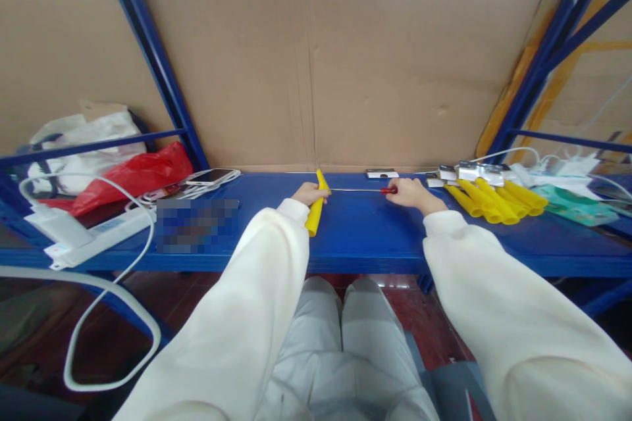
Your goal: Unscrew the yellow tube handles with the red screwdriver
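Note:
My left hand (309, 193) is closed around the middle of a yellow plastic handle (315, 217), which stands tilted just above the blue tabletop. In my closed right hand (411, 195) is a screwdriver (358, 190) with a red grip and a long thin metal shaft. The shaft points left, level, and its tip meets the side of the yellow handle near my left fingers. Whether the tip sits in a screw is too small to tell. Right of my right hand lie several yellow handles (486, 200) with shiny metal heads.
A small black and white piece (382, 173) lies by the cardboard wall (395, 79). To the left are a phone (207, 176), a white power strip (111, 230) with looping cables, and a red bag (141, 174). A green packet (575, 206) lies far right. Blue posts flank the tabletop (365, 237).

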Tool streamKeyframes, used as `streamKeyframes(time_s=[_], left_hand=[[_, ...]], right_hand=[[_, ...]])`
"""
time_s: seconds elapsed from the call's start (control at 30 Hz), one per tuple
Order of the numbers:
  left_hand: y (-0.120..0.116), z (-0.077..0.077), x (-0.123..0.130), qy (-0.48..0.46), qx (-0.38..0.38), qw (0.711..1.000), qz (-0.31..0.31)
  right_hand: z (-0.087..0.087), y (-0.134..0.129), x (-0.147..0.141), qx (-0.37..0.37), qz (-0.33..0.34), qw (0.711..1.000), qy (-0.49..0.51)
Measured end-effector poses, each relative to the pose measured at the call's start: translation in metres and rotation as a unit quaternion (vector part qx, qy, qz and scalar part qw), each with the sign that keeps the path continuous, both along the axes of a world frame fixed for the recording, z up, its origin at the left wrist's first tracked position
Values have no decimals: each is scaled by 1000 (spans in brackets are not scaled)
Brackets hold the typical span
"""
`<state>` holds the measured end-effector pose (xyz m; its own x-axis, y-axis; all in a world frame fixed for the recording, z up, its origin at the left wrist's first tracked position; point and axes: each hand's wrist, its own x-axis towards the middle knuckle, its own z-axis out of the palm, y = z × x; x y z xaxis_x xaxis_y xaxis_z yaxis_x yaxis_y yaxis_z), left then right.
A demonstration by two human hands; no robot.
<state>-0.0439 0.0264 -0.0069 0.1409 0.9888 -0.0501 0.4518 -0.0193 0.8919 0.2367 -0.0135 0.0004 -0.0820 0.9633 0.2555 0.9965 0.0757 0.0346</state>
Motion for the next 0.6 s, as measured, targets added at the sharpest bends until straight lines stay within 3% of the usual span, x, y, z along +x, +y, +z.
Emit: streamKeyframes(time_s=[0.37, 0.6], left_hand=[[2, -2, -1, 26, 21, 999, 15], [3, -4, -2, 33, 40, 999, 6]], right_hand=[[-6, 5, 4, 24, 16, 999, 16], [-3, 3, 1, 1, 20, 1000, 12]])
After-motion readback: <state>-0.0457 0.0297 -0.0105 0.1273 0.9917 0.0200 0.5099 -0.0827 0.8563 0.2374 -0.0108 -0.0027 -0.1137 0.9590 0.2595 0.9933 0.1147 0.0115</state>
